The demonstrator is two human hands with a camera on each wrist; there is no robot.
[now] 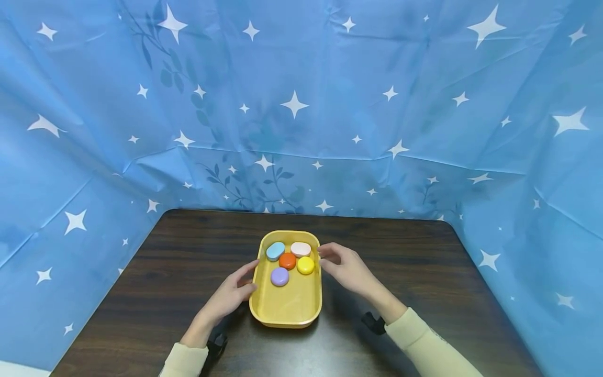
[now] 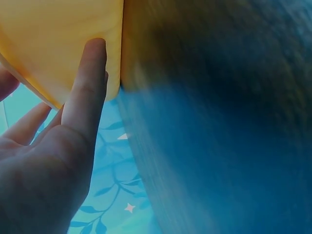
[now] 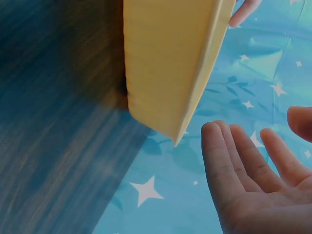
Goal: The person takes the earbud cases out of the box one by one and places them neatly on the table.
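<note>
A yellow rectangular tray [image 1: 287,314] with rounded corners stands on the dark wooden table. Grouped toward its far end are several smooth, rounded pieces: a light-blue oval [image 1: 275,251], a pale-pink oval [image 1: 300,249], a red round one [image 1: 287,261], a yellow round one [image 1: 305,265] and a purple round one [image 1: 280,276]. At the tray's left side, my left hand [image 1: 230,294] has its extended fingers at the wall, one lying against the outer wall in the left wrist view. My right hand [image 1: 347,266] is beside the right rim, its fingers loosely extended and holding nothing; the right wrist view shows them apart from the wall.
The brown wood-grain table [image 1: 405,262] extends on both sides of the tray. A blue cloth with white stars [image 1: 301,131] hangs behind the table and along its sides. Dark straps [image 1: 374,323] show under the wrists, near the cream sleeves.
</note>
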